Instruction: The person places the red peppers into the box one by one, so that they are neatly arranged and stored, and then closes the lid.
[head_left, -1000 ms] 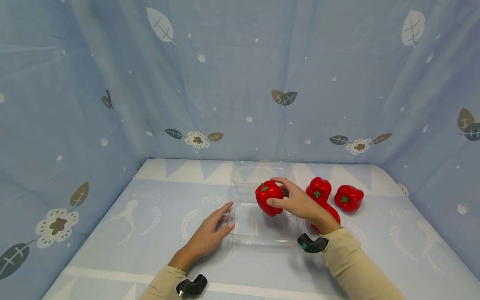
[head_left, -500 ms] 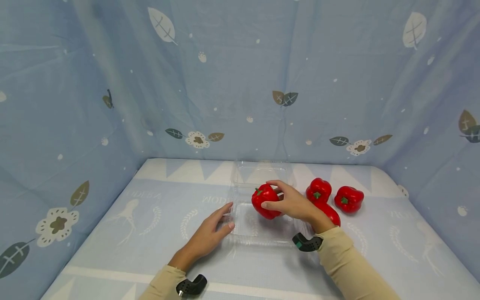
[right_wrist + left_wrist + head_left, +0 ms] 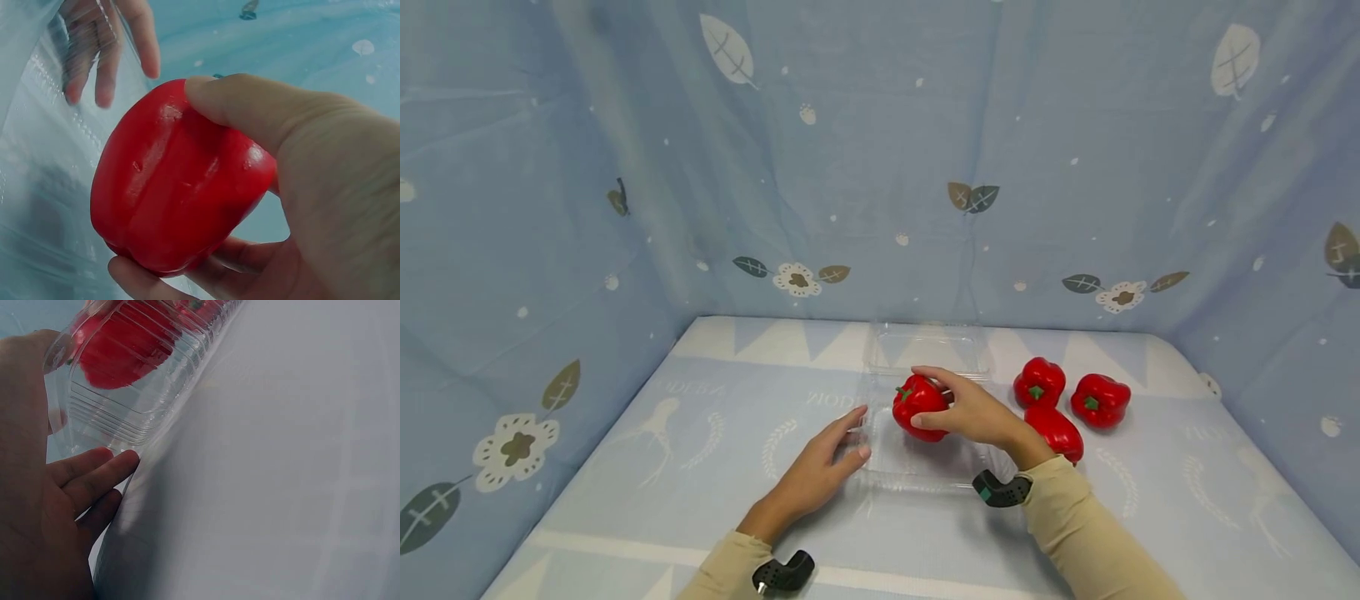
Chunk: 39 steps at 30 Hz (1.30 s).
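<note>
My right hand (image 3: 972, 410) holds a red bell pepper (image 3: 917, 406) with a green stem above the left part of a clear plastic container (image 3: 925, 479). In the right wrist view the thumb lies on the upper side of the pepper (image 3: 181, 181) and the fingers curl beneath it. My left hand (image 3: 811, 473) is at the container's left side, thumb and fingers spread with tips right at the wall. The left wrist view shows the fingertips (image 3: 128, 461) by the container's corner, and the held pepper (image 3: 125, 347) through the ribbed plastic.
Three more red peppers lie right of the container: one at the back (image 3: 1039, 382), one farther right (image 3: 1101, 401) and one in front (image 3: 1056, 433). The container's clear lid (image 3: 928, 343) stands open behind it. A patterned blue curtain (image 3: 880, 167) closes off the table's back and sides.
My right hand has moved left and slightly down with the pepper over the container. My left hand has stayed in place.
</note>
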Available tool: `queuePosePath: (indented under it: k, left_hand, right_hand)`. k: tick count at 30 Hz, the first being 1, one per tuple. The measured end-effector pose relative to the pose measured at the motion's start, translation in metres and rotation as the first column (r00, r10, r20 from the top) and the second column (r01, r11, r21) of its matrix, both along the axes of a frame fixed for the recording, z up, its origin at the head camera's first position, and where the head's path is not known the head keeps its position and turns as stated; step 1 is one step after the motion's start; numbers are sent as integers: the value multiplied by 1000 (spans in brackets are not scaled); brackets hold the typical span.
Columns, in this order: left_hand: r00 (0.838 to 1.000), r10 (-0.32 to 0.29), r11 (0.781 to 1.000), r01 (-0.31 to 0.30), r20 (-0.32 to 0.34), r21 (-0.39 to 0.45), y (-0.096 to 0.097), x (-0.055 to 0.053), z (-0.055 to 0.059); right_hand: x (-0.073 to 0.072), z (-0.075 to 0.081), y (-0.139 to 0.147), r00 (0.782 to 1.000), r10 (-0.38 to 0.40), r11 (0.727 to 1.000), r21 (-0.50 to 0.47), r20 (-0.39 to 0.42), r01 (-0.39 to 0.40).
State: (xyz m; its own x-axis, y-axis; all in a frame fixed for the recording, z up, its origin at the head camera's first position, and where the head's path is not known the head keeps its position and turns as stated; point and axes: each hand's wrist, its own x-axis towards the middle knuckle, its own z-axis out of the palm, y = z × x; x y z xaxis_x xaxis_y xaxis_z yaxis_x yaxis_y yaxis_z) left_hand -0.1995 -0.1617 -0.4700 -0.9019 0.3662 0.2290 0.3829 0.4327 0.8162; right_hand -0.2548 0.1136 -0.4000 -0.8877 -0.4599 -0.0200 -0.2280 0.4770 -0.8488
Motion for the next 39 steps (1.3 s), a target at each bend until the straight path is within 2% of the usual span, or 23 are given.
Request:
queuePosePath:
  k: [13, 22, 32, 39]
  left_hand:
    - [1000, -5, 1000, 5, 5, 8, 0, 1, 1]
    - [1000, -9, 1000, 9, 15, 5, 0, 1, 1]
    - [1000, 5, 1000, -5, 18, -18, 0, 1, 1]
    - [1000, 10, 1000, -10, 20, -17, 0, 1, 0]
  right_hand:
    - [-2, -3, -12, 999, 31, 999, 21, 24, -31]
    - [-1, -3, -18, 998, 68, 995, 72, -18, -66]
    - [-1, -4, -24, 999, -26, 992, 119, -37, 30]
    - [0, -3, -27, 999, -33, 990, 137, -32, 37]
